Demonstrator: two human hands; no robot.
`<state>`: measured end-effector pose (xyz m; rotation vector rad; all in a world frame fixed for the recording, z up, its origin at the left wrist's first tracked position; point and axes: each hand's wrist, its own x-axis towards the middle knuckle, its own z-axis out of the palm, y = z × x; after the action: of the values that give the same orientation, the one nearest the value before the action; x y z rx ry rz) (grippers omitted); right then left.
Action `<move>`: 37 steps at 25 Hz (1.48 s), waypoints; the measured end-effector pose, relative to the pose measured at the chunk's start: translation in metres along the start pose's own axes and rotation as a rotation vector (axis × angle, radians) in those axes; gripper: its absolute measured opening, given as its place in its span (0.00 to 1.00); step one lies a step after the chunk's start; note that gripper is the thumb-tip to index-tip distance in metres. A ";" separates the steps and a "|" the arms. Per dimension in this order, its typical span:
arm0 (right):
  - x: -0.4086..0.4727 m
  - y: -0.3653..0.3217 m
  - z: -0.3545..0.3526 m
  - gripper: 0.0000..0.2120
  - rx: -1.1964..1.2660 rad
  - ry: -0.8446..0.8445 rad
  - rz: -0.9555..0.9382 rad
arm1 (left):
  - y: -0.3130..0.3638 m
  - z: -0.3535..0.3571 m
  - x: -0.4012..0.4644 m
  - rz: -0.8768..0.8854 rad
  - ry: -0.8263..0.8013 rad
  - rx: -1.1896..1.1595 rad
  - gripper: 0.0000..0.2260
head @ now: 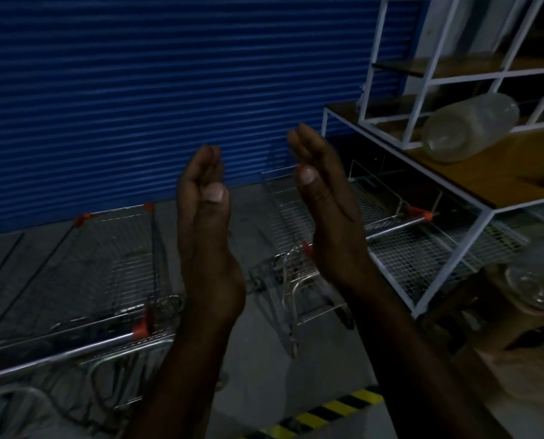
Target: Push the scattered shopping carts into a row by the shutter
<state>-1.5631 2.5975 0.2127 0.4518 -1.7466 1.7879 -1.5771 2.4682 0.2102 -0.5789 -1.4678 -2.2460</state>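
Hands: while raised in mid-air with palms facing each other, left hand (207, 223) and right hand (324, 204) both flat-fingered and relaxed; holding nothing; touching no cart.
Carts: left cart (105, 274) standing near the blue shutter (169, 90), handle toward the viewer; right cart (299, 236) partly behind the right hand, just beside the white rack (454, 267); apart from each other, not yet in a neat row.
Risk: probably a snag of the right cart's wire against the rack frame if pushed at an angle; possibly a knock to the clear jar (470, 131) lying on its side on the shelf, enough to roll it; dim light likely to hide wheels and gaps; swivelling wheels liable to send a cart into the shutter.
Writing: none legible; no brand or label readable; only yellow-and-black hazard tape (321, 413) on the floor.
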 end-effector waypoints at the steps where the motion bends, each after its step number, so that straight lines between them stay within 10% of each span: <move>1: 0.007 0.003 -0.014 0.23 0.006 0.009 -0.020 | -0.007 0.014 0.001 0.007 -0.020 0.007 0.27; 15: 0.087 0.075 -0.281 0.22 0.075 -0.028 -0.016 | -0.150 0.235 -0.011 0.038 0.138 0.163 0.25; 27: 0.091 0.298 -0.405 0.20 -0.249 -0.066 0.416 | -0.386 0.281 -0.028 -0.408 -0.205 0.828 0.28; 32: 0.060 0.375 -0.420 0.19 -0.876 -0.442 0.450 | -0.433 0.247 -0.036 -0.603 -0.437 1.262 0.35; 37: 0.046 0.393 -0.403 0.38 -1.342 -0.771 0.373 | -0.445 0.195 -0.047 -0.591 -0.693 1.527 0.37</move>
<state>-1.7776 3.0166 -0.0986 0.2019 -3.1894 0.2094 -1.7508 2.8187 -0.0818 -0.3584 -3.2948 -0.4851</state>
